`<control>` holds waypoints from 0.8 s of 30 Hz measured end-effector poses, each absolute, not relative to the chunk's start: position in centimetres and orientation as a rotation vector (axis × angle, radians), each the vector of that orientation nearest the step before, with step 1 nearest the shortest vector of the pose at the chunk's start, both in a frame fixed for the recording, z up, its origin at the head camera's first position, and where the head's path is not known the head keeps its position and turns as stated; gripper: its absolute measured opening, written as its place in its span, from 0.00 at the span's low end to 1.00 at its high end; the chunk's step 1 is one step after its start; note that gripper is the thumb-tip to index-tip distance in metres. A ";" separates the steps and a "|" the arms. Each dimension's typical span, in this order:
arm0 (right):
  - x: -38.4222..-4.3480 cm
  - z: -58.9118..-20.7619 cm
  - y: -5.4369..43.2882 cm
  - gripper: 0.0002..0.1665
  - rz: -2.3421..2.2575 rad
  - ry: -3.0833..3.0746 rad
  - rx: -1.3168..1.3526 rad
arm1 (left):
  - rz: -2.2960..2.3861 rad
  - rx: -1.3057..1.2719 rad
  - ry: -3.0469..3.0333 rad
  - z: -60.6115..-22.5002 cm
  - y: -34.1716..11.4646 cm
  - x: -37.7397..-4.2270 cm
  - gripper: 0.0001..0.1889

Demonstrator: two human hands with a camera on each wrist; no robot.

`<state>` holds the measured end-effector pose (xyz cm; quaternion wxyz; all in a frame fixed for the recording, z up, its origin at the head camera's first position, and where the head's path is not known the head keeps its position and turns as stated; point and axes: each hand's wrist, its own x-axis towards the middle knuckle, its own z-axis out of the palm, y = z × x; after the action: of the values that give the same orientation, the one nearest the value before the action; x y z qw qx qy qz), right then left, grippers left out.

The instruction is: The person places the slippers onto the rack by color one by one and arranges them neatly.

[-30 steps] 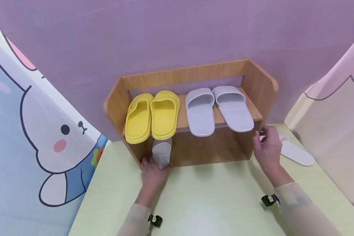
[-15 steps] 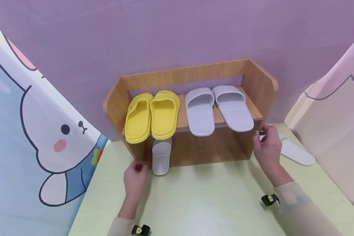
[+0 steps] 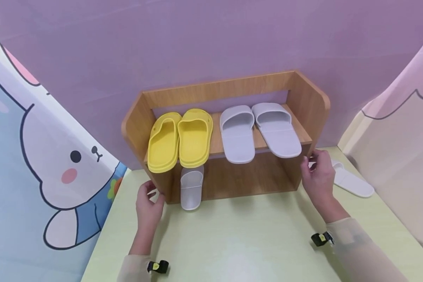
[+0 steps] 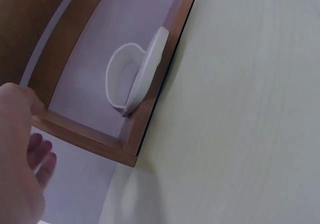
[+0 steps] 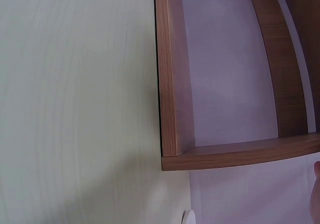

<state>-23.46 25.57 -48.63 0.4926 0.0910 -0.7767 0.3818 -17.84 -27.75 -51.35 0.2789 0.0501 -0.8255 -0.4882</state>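
A wooden shoe rack (image 3: 218, 87) stands against the purple backdrop. On its upper shelf sit two yellow clogs (image 3: 163, 150) and two pale lilac slippers (image 3: 238, 143). A white slipper (image 3: 191, 192) lies at the left of the lower shelf, its toe strap partly hidden under the clogs. My left hand (image 3: 149, 205) is at the rack's left side panel, thumb by the front edge, other fingers loosely bent outside; the left wrist view shows a fingertip (image 4: 37, 107) at the panel's edge. My right hand (image 3: 319, 176) rests beside the right side panel, fingers loosely bent.
A second white slipper (image 3: 352, 182) lies on the pale green tabletop (image 3: 239, 239) right of the rack, partly behind my right hand. A rabbit-printed curtain (image 3: 67, 156) closes the left side, and a pink and cream one (image 3: 394, 156) the right.
My left hand has let go of the white slipper on the lower shelf and moved left to the outside of the rack's side panel. The right hand has stayed in place.
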 end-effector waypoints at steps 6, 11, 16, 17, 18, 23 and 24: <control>-23.4 -48.6 25.5 0.12 0.920 -1.887 0.228 | -1.277 0.069 -2.154 -51.2 -27.8 -18.1 0.21; -23.4 -48.5 25.5 0.12 0.919 -1.889 0.220 | -1.270 0.074 -2.154 -51.2 -28.0 -18.3 0.21; -23.4 -48.5 25.4 0.12 0.924 -1.887 0.219 | -1.281 0.100 -2.171 -51.3 -28.3 -18.4 0.21; -23.4 -48.5 25.4 0.12 0.924 -1.887 0.219 | -1.284 0.104 -2.169 -51.3 -28.3 -18.5 0.21; -23.4 -48.5 25.4 0.12 0.926 -1.886 0.221 | -1.284 0.103 -2.167 -51.4 -28.4 -18.5 0.21; -23.3 -48.5 25.5 0.12 0.927 -1.890 0.224 | -1.269 0.093 -2.144 -51.8 -28.4 -18.8 0.19; -23.3 -48.5 25.5 0.12 0.927 -1.891 0.223 | -1.267 0.089 -2.134 -51.8 -28.4 -18.8 0.18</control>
<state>-23.32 25.50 -48.53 0.4898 0.0916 -0.7785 0.3816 -18.85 -28.44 -51.82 0.3231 0.0340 -0.8132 -0.4829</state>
